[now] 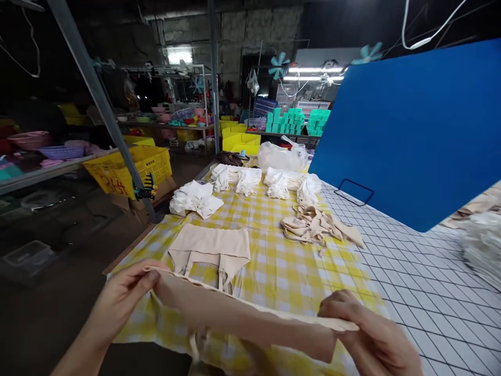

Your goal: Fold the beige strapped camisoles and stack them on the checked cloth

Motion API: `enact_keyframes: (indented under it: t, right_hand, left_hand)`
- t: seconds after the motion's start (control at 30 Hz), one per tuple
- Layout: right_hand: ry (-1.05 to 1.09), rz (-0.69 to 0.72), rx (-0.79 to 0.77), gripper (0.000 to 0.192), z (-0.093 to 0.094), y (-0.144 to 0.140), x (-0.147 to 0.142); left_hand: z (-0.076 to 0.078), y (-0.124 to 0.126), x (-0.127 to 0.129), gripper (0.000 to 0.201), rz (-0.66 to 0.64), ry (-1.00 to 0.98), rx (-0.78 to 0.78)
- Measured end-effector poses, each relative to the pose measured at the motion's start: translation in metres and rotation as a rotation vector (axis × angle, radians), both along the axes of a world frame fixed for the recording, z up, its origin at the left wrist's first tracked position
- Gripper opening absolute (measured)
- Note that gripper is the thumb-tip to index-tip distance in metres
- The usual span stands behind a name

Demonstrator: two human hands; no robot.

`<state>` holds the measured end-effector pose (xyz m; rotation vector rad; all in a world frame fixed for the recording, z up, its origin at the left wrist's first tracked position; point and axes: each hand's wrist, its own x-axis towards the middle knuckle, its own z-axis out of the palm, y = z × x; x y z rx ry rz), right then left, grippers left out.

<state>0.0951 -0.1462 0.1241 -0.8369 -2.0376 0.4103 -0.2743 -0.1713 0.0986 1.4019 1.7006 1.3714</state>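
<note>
Head view: left hand (125, 292), right hand (368, 334) stretch beige garment (242, 313).

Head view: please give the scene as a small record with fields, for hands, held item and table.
left hand: grips one end of the beige garment
right hand: grips the other end
garment state: stretched between both hands
table cover: yellow checked cloth
on cloth: flat beige garment, beige pile, white piles
right side: blue board

blue board (415, 130) at right, yellow crates (129, 167) left (white stacks (195, 198) btwn).
</note>
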Motion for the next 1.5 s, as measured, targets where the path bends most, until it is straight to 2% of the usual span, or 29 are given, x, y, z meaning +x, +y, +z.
enact_keyframes:
  t: [0.13, 0.23, 0.3, 0.4, 0.47, 0.53, 0.63, 0.7, 0.77, 1.0, 1.3, 1.5]
  right_hand:
    - [0.011, 0.102, -0.02, 0.013, -0.002, 0.01, -0.038]
    - [0.024, 0.139, -0.054, 0.017, -0.002, 0.016, -0.059]
    - [0.028, 0.113, -0.092, 0.018, -0.003, 0.025, -0.072]
    - [0.035, 0.001, -0.197, 0.025, -0.013, 0.054, -0.093]
    - [0.053, -0.089, -0.289, 0.032, -0.031, 0.084, -0.108]
    - [0.043, -0.153, -0.381, 0.034, -0.056, 0.119, -0.122]
    - [-0.165, -0.295, -0.483, 0.03, -0.097, 0.163, -0.14]
    - [-0.257, -0.365, -0.496, 0.027, -0.117, 0.18, -0.147]
    - [-0.293, -0.4, -0.484, 0.025, -0.128, 0.188, -0.149]
    - [-0.423, -0.478, -0.455, 0.022, -0.131, 0.198, -0.151]
    - [-0.596, -0.561, -0.432, 0.023, -0.131, 0.205, -0.16]
    - [-0.615, -0.571, -0.441, 0.025, -0.128, 0.203, -0.157]
  left_hand:
    - [-0.003, -0.019, -0.037, 0.024, 0.148, -0.041, 0.007]
    - [-0.002, -0.023, -0.053, 0.023, 0.186, -0.089, 0.01]
    - [-0.002, -0.015, -0.06, 0.025, 0.175, -0.137, 0.0]
    - [-0.01, 0.02, -0.067, 0.033, 0.121, -0.136, -0.039]
    - [-0.025, 0.056, -0.069, 0.035, 0.098, -0.022, -0.054]
    - [-0.044, 0.094, -0.069, 0.032, 0.089, 0.164, -0.075]
    - [-0.073, 0.141, -0.065, 0.024, 0.112, 0.595, -0.301]
    - [-0.085, 0.159, -0.06, 0.024, 0.131, 0.691, -0.37]
    - [-0.091, 0.167, -0.057, 0.025, 0.141, 0.709, -0.388]
    - [-0.086, 0.176, -0.059, 0.024, 0.149, 0.829, -0.486]
    - [-0.1, 0.19, -0.057, 0.031, 0.166, 0.861, -0.524]
    - [-0.099, 0.188, -0.058, 0.028, 0.162, 0.869, -0.52]
